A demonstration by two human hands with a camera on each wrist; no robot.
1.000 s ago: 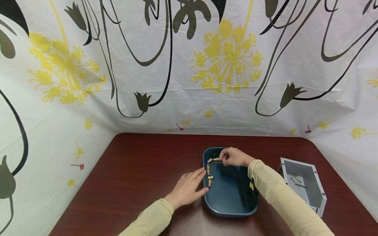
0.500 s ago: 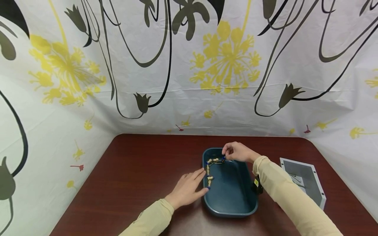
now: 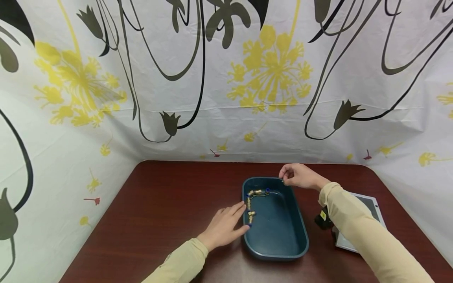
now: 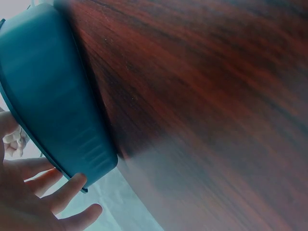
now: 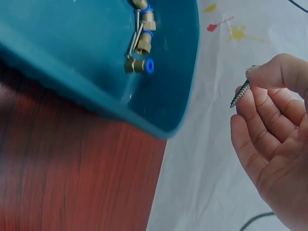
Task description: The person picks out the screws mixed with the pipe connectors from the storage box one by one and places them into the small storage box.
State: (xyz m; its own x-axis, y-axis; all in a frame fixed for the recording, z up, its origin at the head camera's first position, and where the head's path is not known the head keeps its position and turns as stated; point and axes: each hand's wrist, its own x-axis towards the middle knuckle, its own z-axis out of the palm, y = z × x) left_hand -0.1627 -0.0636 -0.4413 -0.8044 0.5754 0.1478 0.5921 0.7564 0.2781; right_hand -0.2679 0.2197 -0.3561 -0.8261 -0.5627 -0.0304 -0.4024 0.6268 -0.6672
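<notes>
Right hand [image 3: 301, 175] has shifted rightward since the earlier frame, off the end of the fittings row to the tray's far right corner; its sleeve [image 3: 368, 236] now covers more of the grey box [image 3: 371, 203]. Left hand [image 3: 224, 226] hasn't budged. From my right wrist feed: right hand is pinching a threaded screw [image 5: 241, 93] between thumb and finger, pointed end out. Screw is apart from the tray there; I can't tell whether it's over the rim or just past it. Left hand is released, straight fingers touching the left rim of the blue tray [image 3: 279, 239]. Inside, I've got brass fittings [image 3: 250, 204] with blue collars, lined up along the left and far walls, thin metal pins [image 5: 136, 36] beside them. Tray sits on the brown table [image 3: 184, 204], patterned cloth [image 3: 276, 137] behind.
</notes>
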